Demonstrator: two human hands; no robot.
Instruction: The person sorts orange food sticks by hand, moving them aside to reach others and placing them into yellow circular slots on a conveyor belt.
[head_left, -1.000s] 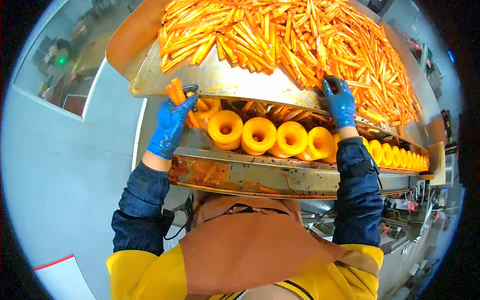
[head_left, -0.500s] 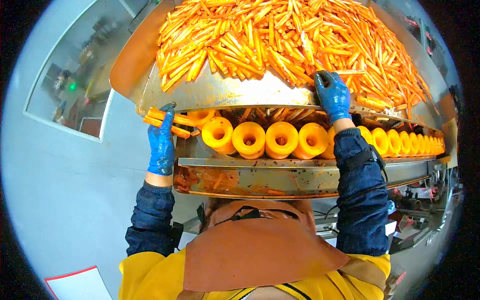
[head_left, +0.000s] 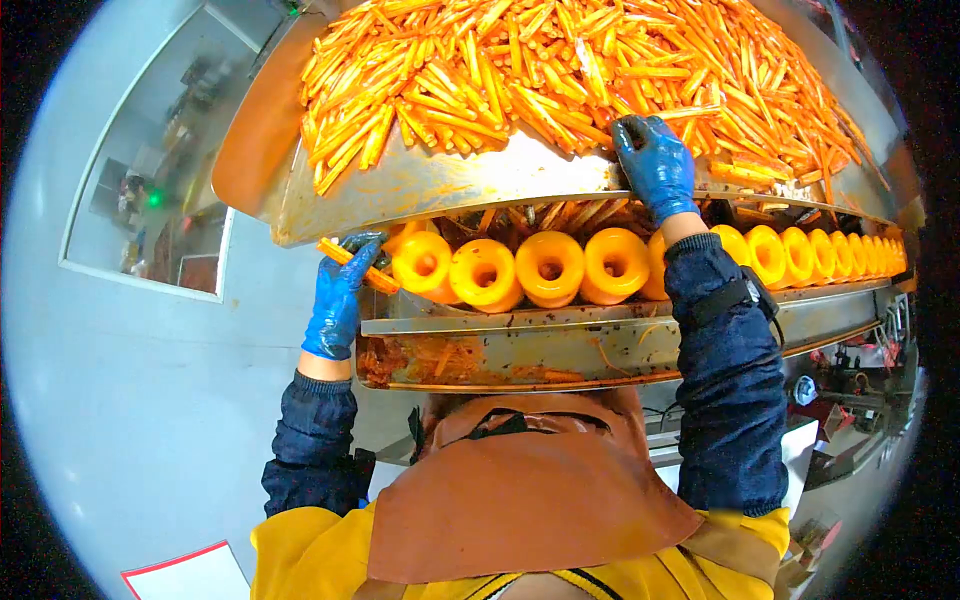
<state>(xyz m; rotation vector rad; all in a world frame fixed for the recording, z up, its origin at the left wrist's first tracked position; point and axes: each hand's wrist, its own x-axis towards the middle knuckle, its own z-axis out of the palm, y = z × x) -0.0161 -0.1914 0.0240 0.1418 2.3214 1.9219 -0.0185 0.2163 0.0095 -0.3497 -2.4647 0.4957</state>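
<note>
My left hand (head_left: 338,300), in a blue glove, is closed around a few oily orange food sticks (head_left: 340,252) at the left end of a row of yellow-orange funnel-mouthed cups (head_left: 485,275). The nearest cup (head_left: 421,261) is just right of its fingers. My right hand (head_left: 657,165), also gloved in blue, is at the front edge of the metal tray (head_left: 450,190). Its fingers curl against the heap of orange sticks (head_left: 450,90). One stick (head_left: 690,112) lies by its fingertips; whether they grip anything is hidden.
Below the cups runs a stained metal trough (head_left: 540,350). The cup row continues right behind my right forearm. A brown apron (head_left: 530,500) covers my front. On the left are a pale wall (head_left: 150,370) and a window (head_left: 160,180); equipment (head_left: 850,390) stands at right.
My left hand has moved right and slightly down with the sticks, closer to the end cup. My right hand stays curled at the heap's edge. The whole view has shifted slightly.
</note>
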